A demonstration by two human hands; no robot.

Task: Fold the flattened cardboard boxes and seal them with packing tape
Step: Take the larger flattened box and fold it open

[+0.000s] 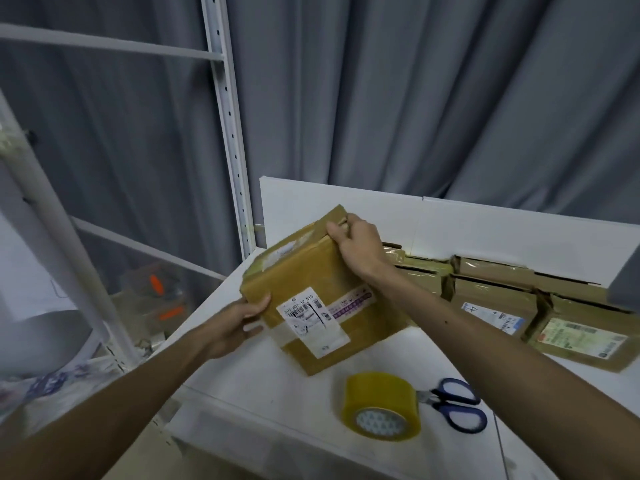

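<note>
Nearest the viewer, 1 roll of clear-yellow packing tape (381, 405) stands on its edge on the white table (242, 403), with blue-handled scissors (457, 403) lying just to its right, their blades toward the roll. Behind them, 2 hands hold 1 taped cardboard box (311, 271) tilted above the table, over its left part. Whether its low near corner touches the surface cannot be told. The left hand (239, 323) grips the box's near-left edge, thumb pressed on the top face and fingers curled beneath. The right hand (356, 245) is curled over the far upper edge and clamps it. A white shipping label (311, 320) sits on the box's upturned face. Farther right, several more taped boxes (491, 299) lie side by side on the table against a low white panel (485, 223). Beyond stand a white perforated rack post (228, 126) and a grey curtain (415, 81).
</note>
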